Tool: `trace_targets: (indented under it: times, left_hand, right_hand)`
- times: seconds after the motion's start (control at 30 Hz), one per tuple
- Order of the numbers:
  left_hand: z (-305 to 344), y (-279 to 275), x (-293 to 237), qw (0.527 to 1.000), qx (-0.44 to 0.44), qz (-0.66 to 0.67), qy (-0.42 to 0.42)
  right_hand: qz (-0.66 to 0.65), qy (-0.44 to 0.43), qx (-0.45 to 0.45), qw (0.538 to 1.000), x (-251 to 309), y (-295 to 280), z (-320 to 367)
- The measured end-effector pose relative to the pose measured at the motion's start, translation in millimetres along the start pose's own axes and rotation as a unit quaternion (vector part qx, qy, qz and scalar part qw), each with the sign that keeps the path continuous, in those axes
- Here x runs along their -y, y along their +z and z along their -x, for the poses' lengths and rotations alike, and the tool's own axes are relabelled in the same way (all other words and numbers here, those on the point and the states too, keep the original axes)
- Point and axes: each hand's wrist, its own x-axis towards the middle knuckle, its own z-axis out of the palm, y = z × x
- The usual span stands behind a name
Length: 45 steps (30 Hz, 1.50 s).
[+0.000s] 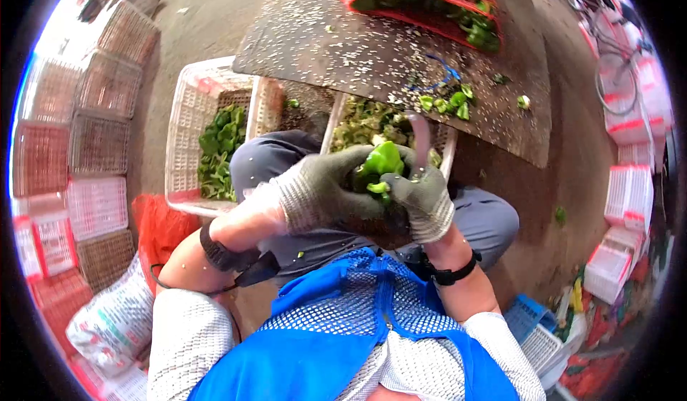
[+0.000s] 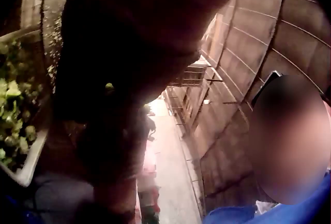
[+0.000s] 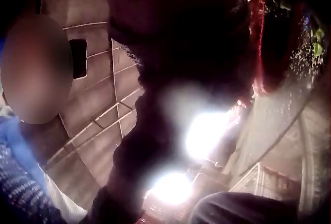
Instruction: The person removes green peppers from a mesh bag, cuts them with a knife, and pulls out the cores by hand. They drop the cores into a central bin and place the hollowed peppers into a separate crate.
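Left hand (image 1: 325,190), left of green pepper (image 1: 384,159), fingers clamped round it; right hand (image 1: 424,199), fingers clamped on knife (image 1: 421,134) — just right of pepper.

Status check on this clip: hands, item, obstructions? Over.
Left hand grips green pepper. Right hand holds knife, pointed forward. Pepper partly hidden by hands; no obstruction visible.

Dark silhouette (image 3: 176,74) across middle — details lost; bright glare (image 3: 206,135) beside it — knee (image 3: 238,209) at bottom, speckled board (image 3: 274,118) right.
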Motion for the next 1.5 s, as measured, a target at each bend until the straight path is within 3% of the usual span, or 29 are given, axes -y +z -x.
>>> trace_targets:
  times: [0.03,0.07,0.13,0.2,0.27,0.33,0.4,0.47,0.57,0.67,0.7,0.8,0.83,0.87,0.97,1.07,1.1,1.23,1.33,1.37,1.4,1.47,1.5]
  left_hand:
    - [-1,7,11,0.999,0.022,0.033,-0.003]
    - [0,13,15,0.997,0.043,0.063,-0.008]
    - [4,22,25,0.978,0.068,0.192,-0.042]
    - [8,26,39,0.974,0.070,0.201,-0.073]
    - [9,29,40,0.984,0.097,0.138,-0.066]
    - [8,28,38,0.987,0.122,0.074,-0.069]
    - [2,32,28,0.988,0.131,-0.005,-0.085]
    - [-1,38,18,0.984,0.135,-0.089,-0.070]
    - [1,45,30,0.979,0.157,0.081,-0.099]
    - [9,46,27,0.953,0.211,0.171,-0.131]
    - [11,46,30,0.953,0.189,0.172,-0.163]
    - [4,44,27,0.975,0.209,-0.054,-0.059]
    - [4,47,35,0.978,0.184,-0.031,-0.094]
    - [5,50,34,0.978,0.173,-0.095,-0.070]
    - [-4,68,-3,0.944,0.126,-0.304,-0.012]
    - [-12,83,6,0.999,-0.035,-0.037,-0.004]
    - [-13,83,2,0.993,-0.062,-0.093,-0.037]
    - [-9,94,-1,0.980,-0.132,0.139,-0.058]
    - [-3,78,27,0.976,-0.070,0.201,-0.034]
    - [-5,78,49,0.951,-0.106,0.287,-0.035]
    - [-11,74,62,0.896,-0.065,0.432,-0.075]
    - [-22,58,64,0.862,0.139,0.484,-0.056]
    - [-24,64,62,0.879,0.071,0.466,-0.067]
  right_hand:
    - [0.037,0.027,0.003,0.999,-2,-3,2]
    - [0.070,-0.011,0.018,0.997,-5,-5,3]
    - [-0.097,0.001,0.030,0.995,-12,4,13]
    - [-0.113,0.052,0.080,0.989,-20,4,18]
    - [-0.067,0.040,0.115,0.990,-42,5,23]
    - [-0.072,0.098,0.153,0.981,-32,-2,26]
    - [-0.111,0.092,0.177,0.974,-56,1,22]
    - [-0.131,0.071,0.152,0.977,-58,-4,29]
    - [-0.078,0.085,0.126,0.985,-45,-14,32]
    - [-0.047,0.020,0.129,0.990,-46,-20,35]
    - [-0.077,0.033,0.146,0.986,-49,-18,36]
    - [-0.128,0.060,0.175,0.974,-55,-14,37]
    - [-0.120,0.058,0.173,0.976,-56,-15,36]
    - [-0.109,0.080,0.173,0.976,-57,-16,36]
    - [-0.161,0.074,0.149,0.973,-66,-20,33]
    - [-0.156,0.031,0.125,0.979,-39,-38,24]
    - [-0.154,0.014,0.129,0.980,-38,-41,20]
    - [-0.158,0.029,0.112,0.981,-26,-36,18]
    - [-0.163,0.029,0.066,0.984,-15,-35,25]
    - [-0.190,0.049,0.081,0.977,-16,-37,22]
    - [-0.189,0.062,0.074,0.977,-17,-40,20]
    - [-0.186,0.089,0.059,0.977,-20,-47,16]
    - [-0.175,0.084,0.036,0.980,-28,-48,16]
